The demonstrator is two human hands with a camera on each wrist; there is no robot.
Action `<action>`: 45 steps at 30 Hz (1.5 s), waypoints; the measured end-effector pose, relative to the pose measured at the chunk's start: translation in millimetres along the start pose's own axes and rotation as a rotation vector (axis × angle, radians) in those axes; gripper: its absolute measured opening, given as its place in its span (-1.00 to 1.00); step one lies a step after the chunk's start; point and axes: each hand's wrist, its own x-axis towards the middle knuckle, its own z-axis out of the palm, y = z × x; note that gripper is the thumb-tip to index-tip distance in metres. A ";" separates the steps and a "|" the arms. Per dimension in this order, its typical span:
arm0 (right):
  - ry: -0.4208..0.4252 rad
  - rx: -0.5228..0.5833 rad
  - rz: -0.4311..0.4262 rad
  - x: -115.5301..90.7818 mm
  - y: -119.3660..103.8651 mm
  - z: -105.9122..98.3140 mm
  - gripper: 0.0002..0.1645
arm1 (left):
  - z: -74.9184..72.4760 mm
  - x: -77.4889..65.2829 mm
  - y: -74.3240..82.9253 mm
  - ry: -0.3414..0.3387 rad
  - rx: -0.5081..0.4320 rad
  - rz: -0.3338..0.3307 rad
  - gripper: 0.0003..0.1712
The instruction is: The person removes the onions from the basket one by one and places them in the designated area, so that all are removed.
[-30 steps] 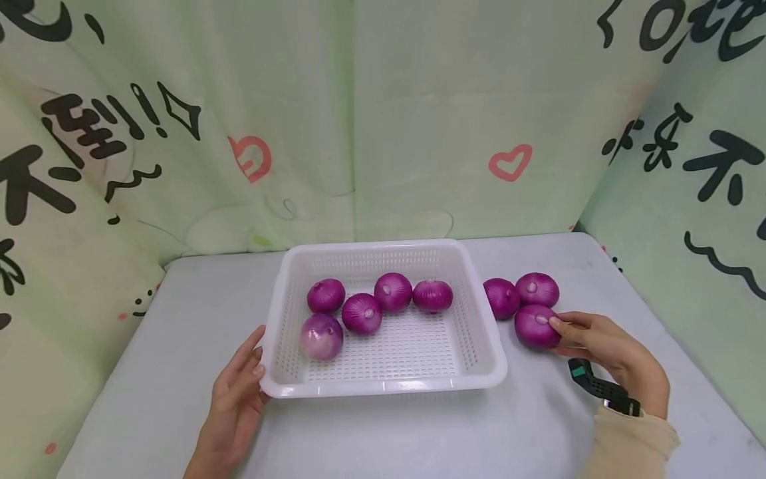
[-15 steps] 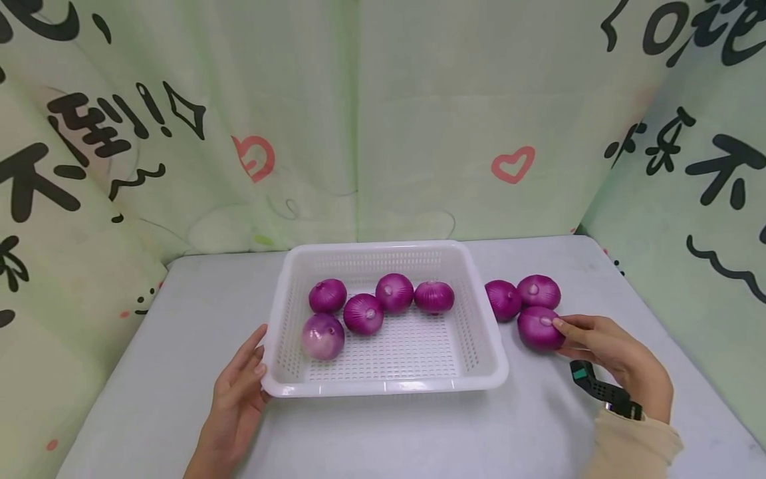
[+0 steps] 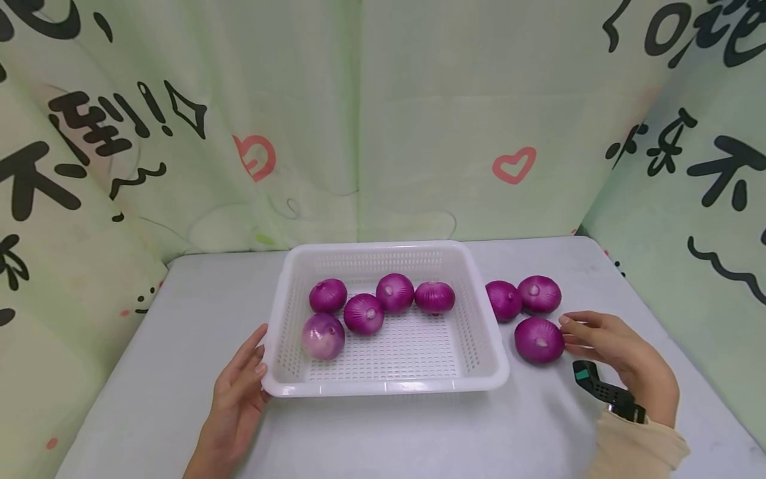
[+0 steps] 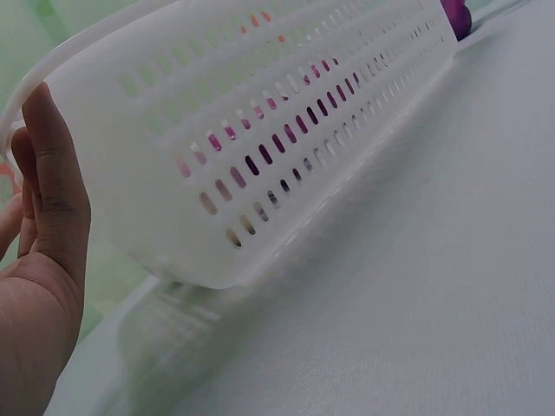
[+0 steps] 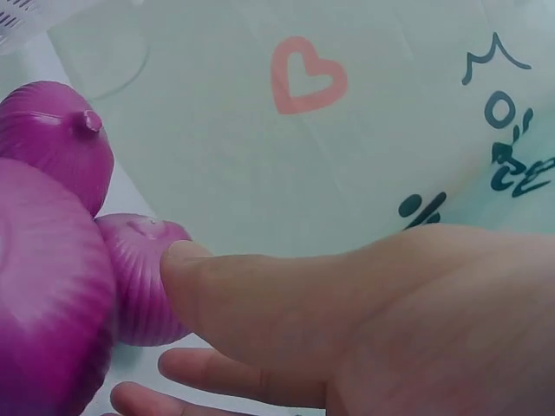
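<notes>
A white perforated plastic basket (image 3: 383, 386) holds several purple onions (image 3: 363, 314). At its left end, my left hand (image 3: 230, 399) rests relaxed fingers against the outer side, close under the rim; the left wrist view has these fingers upright along the basket wall (image 4: 95, 173). Right of the basket, three more onions stand grouped on the table. My right hand (image 3: 622, 349) is beside the front onion (image 3: 538, 340), thumb and fingers spread loosely at its right side without gripping it. In the right wrist view the thumb overlaps another onion (image 5: 143, 277) behind.
Two onions, a left one (image 3: 503, 301) partly behind the basket's edge and a right one (image 3: 540, 294), sit behind the front onion. The white table (image 3: 383, 439) meets a pale green printed curtain (image 3: 419, 120) at the back and sides. My right wrist wears a black strap (image 3: 607, 392).
My right hand has let go of the front onion and drawn slightly right. That onion has tipped, its pale end now facing front, with a gap from those behind. My left hand stays put.
</notes>
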 end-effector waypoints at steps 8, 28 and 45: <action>0.008 -0.032 -0.016 0.2 -4.8 2.1 -0.04 | 0.7 -0.6 0.1 0.003 0.002 -0.003 -0.33; 0.212 -0.077 -0.117 -29.9 -49.1 17.2 0.00 | 1.1 -2.2 -0.9 0.005 0.010 0.002 -0.34; 0.264 -0.121 -0.491 -13.1 -130.0 67.8 -0.24 | 1.2 0.6 -0.6 0.023 0.021 -0.005 -0.34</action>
